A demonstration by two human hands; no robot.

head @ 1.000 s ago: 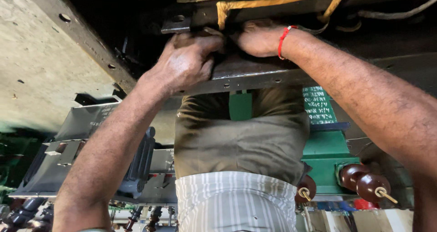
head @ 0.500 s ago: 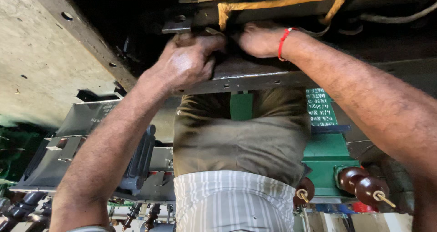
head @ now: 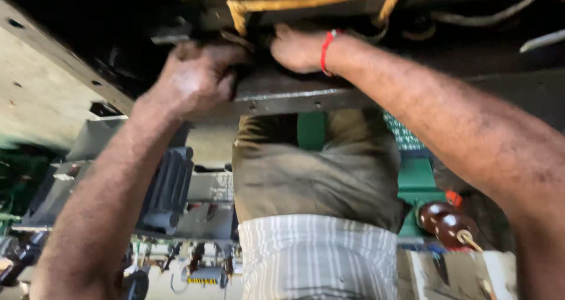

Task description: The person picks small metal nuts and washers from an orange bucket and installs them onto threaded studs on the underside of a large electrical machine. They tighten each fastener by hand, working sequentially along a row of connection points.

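Both forearms reach to a grimy grey steel cross-beam (head: 294, 97). The left hand (head: 197, 76) has its fingers clenched around the beam's upper edge. The right hand (head: 300, 47), with a red thread band (head: 327, 48) at the wrist, rests beside it; its finger state cannot be determined. Beyond, a person's olive trousers (head: 318, 170) and 2 brown ceramic insulators (head: 446, 224) appear.

At twelve o'clock, my left hand (head: 197, 79) blurs; my right hand's (head: 300, 48) fingertips vanish behind the dark steel beam (head: 294, 94).
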